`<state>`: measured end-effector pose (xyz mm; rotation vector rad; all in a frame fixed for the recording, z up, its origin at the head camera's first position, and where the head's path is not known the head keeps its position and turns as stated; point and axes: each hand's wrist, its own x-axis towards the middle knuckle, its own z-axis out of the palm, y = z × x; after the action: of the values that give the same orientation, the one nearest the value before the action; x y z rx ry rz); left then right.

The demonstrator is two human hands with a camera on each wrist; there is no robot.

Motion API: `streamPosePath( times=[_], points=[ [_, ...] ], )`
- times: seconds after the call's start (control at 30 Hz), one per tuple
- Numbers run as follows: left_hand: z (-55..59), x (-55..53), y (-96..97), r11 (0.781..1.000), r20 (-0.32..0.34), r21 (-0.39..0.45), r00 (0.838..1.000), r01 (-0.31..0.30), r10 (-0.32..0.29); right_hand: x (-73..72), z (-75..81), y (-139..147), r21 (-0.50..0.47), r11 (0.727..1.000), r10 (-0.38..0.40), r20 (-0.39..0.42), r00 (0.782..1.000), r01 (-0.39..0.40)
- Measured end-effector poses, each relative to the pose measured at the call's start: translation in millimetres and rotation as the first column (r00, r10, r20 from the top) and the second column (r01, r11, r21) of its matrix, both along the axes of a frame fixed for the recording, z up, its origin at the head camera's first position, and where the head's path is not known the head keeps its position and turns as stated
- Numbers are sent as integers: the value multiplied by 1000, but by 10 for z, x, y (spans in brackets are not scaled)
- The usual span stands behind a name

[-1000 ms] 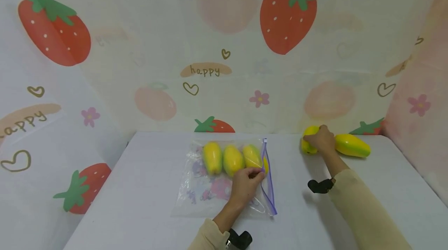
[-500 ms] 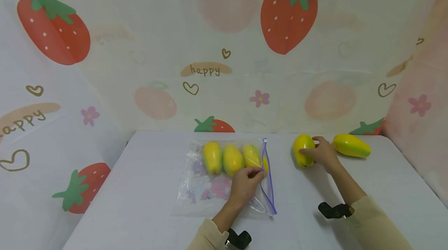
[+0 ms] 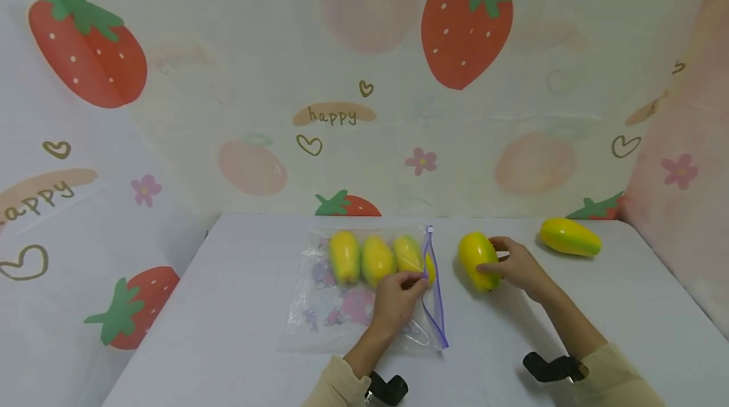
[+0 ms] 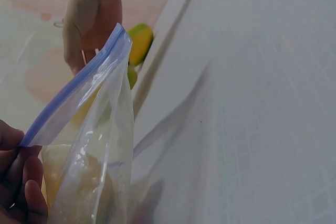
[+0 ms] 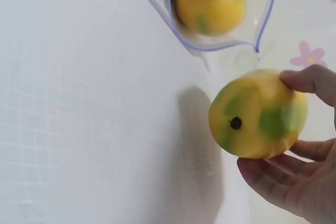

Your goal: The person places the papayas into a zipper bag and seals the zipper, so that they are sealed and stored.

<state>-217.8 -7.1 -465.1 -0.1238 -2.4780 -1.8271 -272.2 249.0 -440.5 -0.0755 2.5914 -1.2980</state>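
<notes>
A clear zip bag (image 3: 319,331) with a purple zip edge and a printed pattern lies on the table, several yellow-green papayas (image 3: 345,257) inside it. My left hand (image 3: 397,302) pinches the zip edge between thumb and fingers; in the right wrist view the bag's mouth (image 5: 210,48) gapes. To the right of that mouth, my right hand (image 3: 521,268) holds another papaya (image 3: 477,258), thumb on one side and fingers on the other. This papaya's dark end spot (image 5: 235,123) faces the right wrist camera. Part of the left hand is cut off in the left wrist view.
One more papaya (image 3: 571,237) lies at the table's back right, behind the right hand. The white table (image 3: 216,306) meets a strawberry-printed backdrop (image 3: 467,116) along its far edge.
My right hand has brought its papaya from the back right toward the bag, leftward and nearer. My left hand stays on the zip edge, and the bag has hardly moved.
</notes>
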Motion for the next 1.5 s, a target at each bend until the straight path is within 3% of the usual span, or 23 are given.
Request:
streamPosePath(
  times=[0.23, 0.43, 0.87, 1.1, 1.27, 1.5],
  points=[
    [4, -4, -2, 1000, 6, 7, 1000, 5, -5, 107, -45, -19, -51, 994, 94, -11, 995, -95],
    [2, -4, 0, 1000, 3, 6, 1000, 7, -7, 173, -14, -25, -4, 984, 180, 8, 984, -179],
    [23, -24, -10, 1000, 0, 4, 1000, 9, -9, 333, 109, -239, 7, 906, 422, -3, 906, -422],
    [21, -19, -14, 1000, 8, 8, 1000, 28, -28, 345, 94, -405, 75, 880, 471, 0, 882, -469],
    [19, -13, -8, 1000, -1, 12, 1000, 28, -28, 361, 78, -458, 117, 868, 491, -49, 870, -483],
    [9, -31, -5, 1000, -11, 17, 1000, 8, -8, 375, 43, -442, 129, 882, 464, -79, 882, -453]
  ],
)
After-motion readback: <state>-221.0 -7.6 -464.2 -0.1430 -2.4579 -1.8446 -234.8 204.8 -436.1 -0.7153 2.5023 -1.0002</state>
